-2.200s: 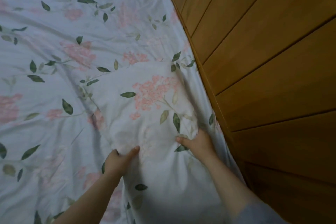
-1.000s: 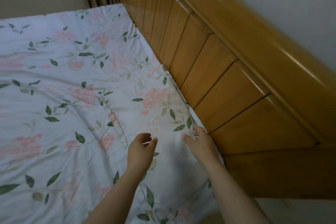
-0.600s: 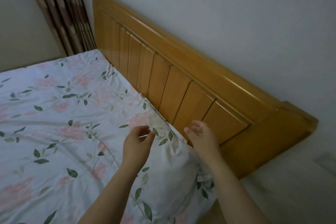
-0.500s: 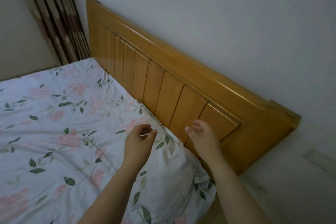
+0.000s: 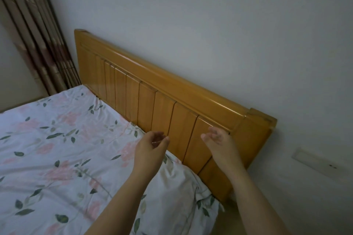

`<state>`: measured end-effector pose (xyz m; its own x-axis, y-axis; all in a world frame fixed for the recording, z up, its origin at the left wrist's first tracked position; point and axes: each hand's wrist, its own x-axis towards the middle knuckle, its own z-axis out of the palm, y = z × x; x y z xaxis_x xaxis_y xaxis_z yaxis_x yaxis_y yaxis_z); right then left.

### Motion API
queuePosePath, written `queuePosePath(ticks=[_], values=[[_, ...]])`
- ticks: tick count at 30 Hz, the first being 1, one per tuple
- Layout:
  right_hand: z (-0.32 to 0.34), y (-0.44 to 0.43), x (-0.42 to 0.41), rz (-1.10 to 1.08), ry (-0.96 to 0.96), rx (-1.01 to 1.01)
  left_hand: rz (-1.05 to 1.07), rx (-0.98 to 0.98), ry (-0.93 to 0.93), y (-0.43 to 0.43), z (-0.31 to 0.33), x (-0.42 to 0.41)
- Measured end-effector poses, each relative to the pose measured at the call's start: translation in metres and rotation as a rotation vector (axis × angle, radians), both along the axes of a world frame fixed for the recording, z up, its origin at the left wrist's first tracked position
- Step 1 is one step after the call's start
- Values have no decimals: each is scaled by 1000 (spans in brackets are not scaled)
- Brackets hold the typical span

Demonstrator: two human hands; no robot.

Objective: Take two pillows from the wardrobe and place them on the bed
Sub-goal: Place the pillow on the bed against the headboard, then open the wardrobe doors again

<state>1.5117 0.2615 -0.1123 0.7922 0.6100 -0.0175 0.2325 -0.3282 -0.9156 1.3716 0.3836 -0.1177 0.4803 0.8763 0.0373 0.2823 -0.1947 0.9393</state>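
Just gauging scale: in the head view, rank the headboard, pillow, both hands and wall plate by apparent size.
1. headboard
2. pillow
3. left hand and right hand: alike, unranked
4. wall plate, though the hands sit nearer the camera, so this is unsure

Bed (image 5: 57, 149) takes the lower left. Headboard (image 5: 152, 105) runs along its head end, backed against the wall (image 5: 210, 25). Curtain (image 5: 38, 34) hangs in the far left corner, beyond the bed. Pillow (image 5: 177, 187) lies on the bed at the near corner, up against the headboard. Left hand (image 5: 150, 149) held above the pillow; right hand (image 5: 219, 145) beside it, apart, before the headboard's near end. Wall plate (image 5: 321, 162) on the wall, right of the headboard.
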Motion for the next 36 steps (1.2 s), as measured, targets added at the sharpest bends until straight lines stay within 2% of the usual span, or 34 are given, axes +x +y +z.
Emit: queuePosePath(ticks=[10,25,30,36], values=[[19,-92,62,-163,-42,56,-207,34,-61,-78,23,88],[57,-320,154,-583,-217,88,-673,70,-157,-258,51,242],[68,-367,177,-734,-262,76,-825,116,-200,-299,62,294],[81,-404,202,-928,-322,80,-1006,63,-245,-344,73,361]])
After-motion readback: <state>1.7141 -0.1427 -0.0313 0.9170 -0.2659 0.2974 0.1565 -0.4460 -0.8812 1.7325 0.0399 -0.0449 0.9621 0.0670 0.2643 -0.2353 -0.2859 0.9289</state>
